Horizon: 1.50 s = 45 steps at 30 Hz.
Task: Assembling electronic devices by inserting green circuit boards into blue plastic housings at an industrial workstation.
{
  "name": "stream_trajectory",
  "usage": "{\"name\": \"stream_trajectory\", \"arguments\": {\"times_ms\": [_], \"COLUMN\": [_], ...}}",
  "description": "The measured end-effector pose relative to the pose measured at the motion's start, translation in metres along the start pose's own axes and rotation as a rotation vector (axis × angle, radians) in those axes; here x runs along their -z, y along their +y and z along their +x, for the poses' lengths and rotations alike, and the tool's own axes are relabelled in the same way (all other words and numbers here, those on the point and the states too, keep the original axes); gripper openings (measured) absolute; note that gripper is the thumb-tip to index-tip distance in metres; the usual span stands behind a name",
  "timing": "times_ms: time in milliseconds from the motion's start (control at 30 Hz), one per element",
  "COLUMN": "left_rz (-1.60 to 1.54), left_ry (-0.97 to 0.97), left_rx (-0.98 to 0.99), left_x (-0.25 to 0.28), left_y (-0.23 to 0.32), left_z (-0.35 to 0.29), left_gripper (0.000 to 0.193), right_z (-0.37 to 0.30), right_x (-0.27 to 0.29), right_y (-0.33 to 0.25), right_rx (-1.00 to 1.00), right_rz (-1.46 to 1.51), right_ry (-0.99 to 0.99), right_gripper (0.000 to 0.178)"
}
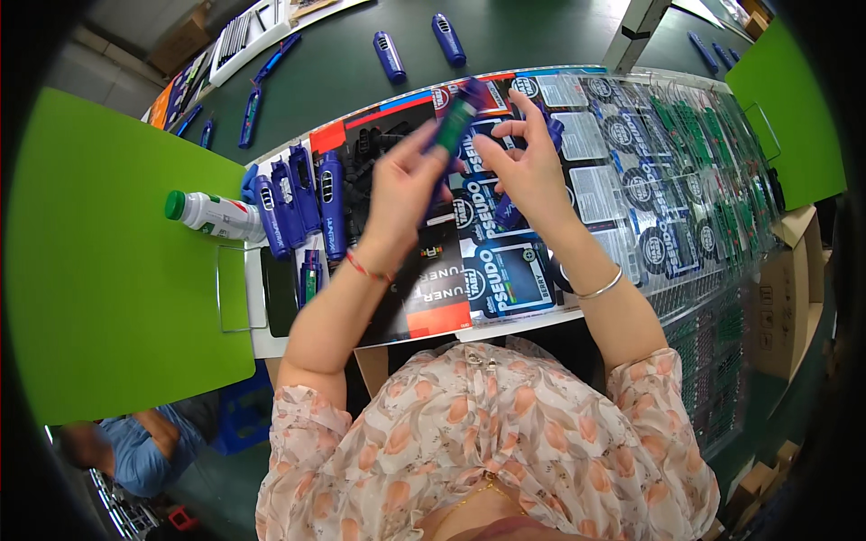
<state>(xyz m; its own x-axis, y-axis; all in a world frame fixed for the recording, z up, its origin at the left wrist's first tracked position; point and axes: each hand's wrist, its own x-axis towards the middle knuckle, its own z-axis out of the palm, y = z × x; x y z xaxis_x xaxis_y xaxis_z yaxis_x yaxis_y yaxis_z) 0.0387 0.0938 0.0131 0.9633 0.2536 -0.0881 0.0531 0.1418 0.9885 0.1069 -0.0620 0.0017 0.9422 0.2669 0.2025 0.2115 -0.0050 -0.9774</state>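
My left hand point(408, 185) is closed round a long blue casing point(458, 115) with a green circuit board showing in it; the casing is tilted and slightly blurred. Close to its right, my right hand point(532, 176) has its fingers spread and curved, with nothing visible between them. Partly behind the right hand, one blue casing point(508, 214) lies on the printed sheet point(505, 279). Another blue piece point(555, 135) shows beside the right fingers, mostly hidden. Left of my left forearm stand several blue casing halves point(287, 212), and a smaller piece with a green board point(310, 278).
A white bottle with a green cap point(215, 215) lies by the left green panel point(126, 252). Black small parts point(374, 144) are heaped behind my left hand. Clear plastic trays with green boards point(713, 171) cover the right side. Blue casings point(390, 58) lie beyond. A person point(162, 442) sits lower left.
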Motion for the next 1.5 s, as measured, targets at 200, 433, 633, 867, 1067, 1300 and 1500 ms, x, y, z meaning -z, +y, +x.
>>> {"name": "stream_trajectory", "arguments": {"times_ms": [200,433,633,867,1067,1300,1500], "left_rz": [0.089,0.637,1.046,1.523,1.478,-0.112,-0.264], "left_ry": [0.399,0.848,0.840,0.976,0.522,0.032,-0.104], "left_rx": [-0.157,-0.023,0.063,-0.243,-0.170,-0.016,0.135], "left_x": [0.144,0.212,0.206,0.157,0.135,0.068,0.013], "left_y": [-0.003,-0.044,-0.041,-0.029,-0.046,0.006,0.010], "left_z": [0.167,0.272,0.272,0.266,0.267,0.160,0.038], "left_gripper": [0.043,0.041,0.044,0.049,0.060,0.051,0.044], "right_z": [0.025,0.025,0.017,0.015,0.017,0.059,0.050], "right_x": [-0.009,-0.057,-0.087,-0.068,-0.050,0.012,0.022], "right_y": [0.020,0.033,0.035,0.020,0.007,-0.013,-0.046], "right_rx": [0.333,0.599,0.871,0.684,0.359,0.107,-0.005], "right_rz": [-0.488,-0.742,-0.808,-0.960,-0.959,-0.302,0.103], "right_ry": [-0.392,-0.535,-0.658,-0.619,-0.621,-0.229,-0.204], "right_gripper": [0.020,0.016,0.010,0.018,0.027,0.026,0.020]}}
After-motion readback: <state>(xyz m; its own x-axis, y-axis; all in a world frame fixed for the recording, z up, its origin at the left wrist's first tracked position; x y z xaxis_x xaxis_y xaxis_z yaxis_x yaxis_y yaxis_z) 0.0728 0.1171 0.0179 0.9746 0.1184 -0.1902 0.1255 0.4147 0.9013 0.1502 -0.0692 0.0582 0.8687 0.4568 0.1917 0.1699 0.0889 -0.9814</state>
